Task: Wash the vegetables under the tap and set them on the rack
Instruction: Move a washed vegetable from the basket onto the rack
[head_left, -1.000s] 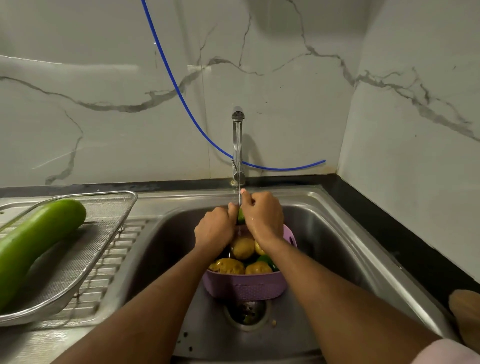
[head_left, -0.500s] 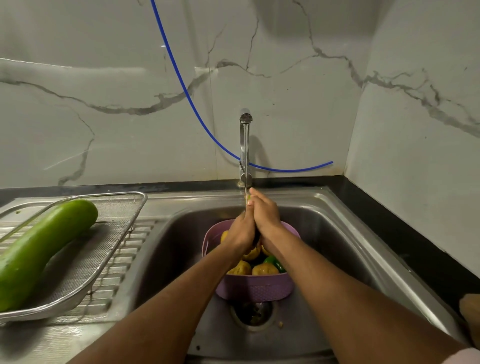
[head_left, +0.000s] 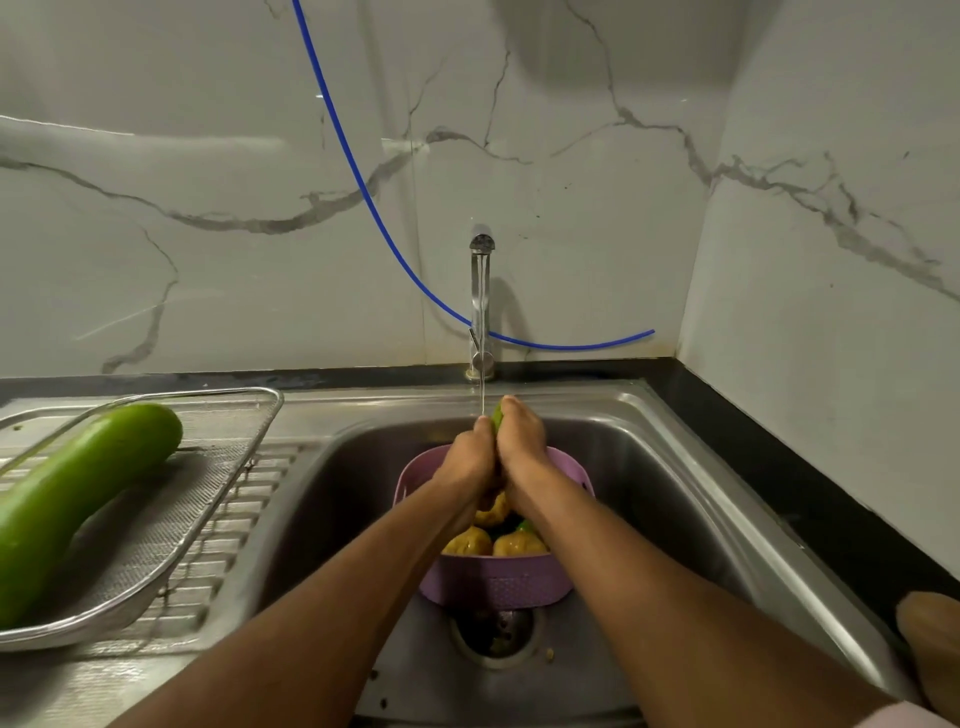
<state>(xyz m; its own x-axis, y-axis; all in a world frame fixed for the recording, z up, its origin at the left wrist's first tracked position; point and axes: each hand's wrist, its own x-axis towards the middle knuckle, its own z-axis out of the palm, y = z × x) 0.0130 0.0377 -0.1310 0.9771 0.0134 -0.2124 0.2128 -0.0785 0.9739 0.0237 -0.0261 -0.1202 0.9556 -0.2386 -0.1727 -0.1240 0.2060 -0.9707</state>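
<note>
Under the marble wall (head_left: 208, 249): steel sink (head_left: 691, 499), filling the middle, basin deep and wet, drain (head_left: 496, 631) at the near floor. Left of it, ribbed drainboard (head_left: 249, 525) bearing a mesh rack (head_left: 156, 535), tilted a little, rim raised at the back. On the rack, long green gourd (head_left: 78, 499), lying slantwise, blunt end toward the sink. Along the wall foot, black counter (head_left: 779, 467), running right and nearward round the corner. Across the wall, blue hose (head_left: 363, 171), sagging down behind the tap (head_left: 480, 306) and out to the right. From the tap spout, thin stream of water (head_left: 482, 364) falling straight down. Inside the basin, just behind the drain, purple basket (head_left: 498, 582), holding yellow-brown potatoes (head_left: 467, 540) with something green (head_left: 524, 526) between them. Above the basket, both forearms reaching in, hands pressed side by side. Left hand (head_left: 470, 457) and right hand (head_left: 519, 441) curled together round a small green vegetable (head_left: 497, 415), only its tip showing between the fingertips, right where the stream lands. Kind of vegetable too hidden to tell. At the lower right edge, brown rounded thing (head_left: 932, 649) on the counter, cut off by the frame, not identifiable. Bottom right corner, a strip of pink sleeve (head_left: 898, 719).
</note>
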